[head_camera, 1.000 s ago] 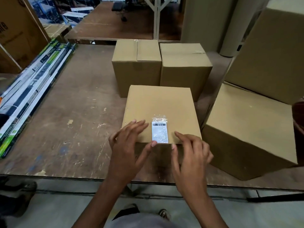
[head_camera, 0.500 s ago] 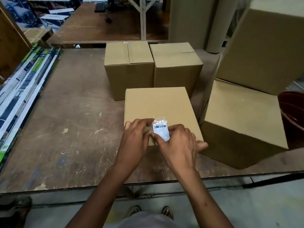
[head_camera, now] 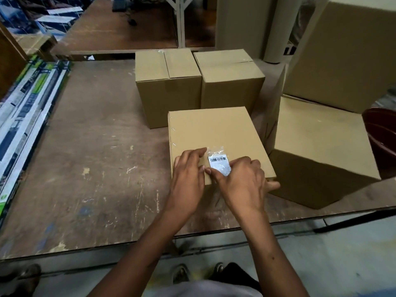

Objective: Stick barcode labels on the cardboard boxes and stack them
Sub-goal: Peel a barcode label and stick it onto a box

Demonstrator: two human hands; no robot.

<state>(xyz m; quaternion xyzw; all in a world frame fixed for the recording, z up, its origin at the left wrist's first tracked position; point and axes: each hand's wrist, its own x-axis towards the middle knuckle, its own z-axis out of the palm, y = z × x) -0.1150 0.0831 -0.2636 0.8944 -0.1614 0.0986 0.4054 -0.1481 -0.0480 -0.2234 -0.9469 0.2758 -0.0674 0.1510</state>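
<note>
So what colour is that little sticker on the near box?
White with black barcode stripes, the label lies under clear, shiny film; the head view shows it.
</note>
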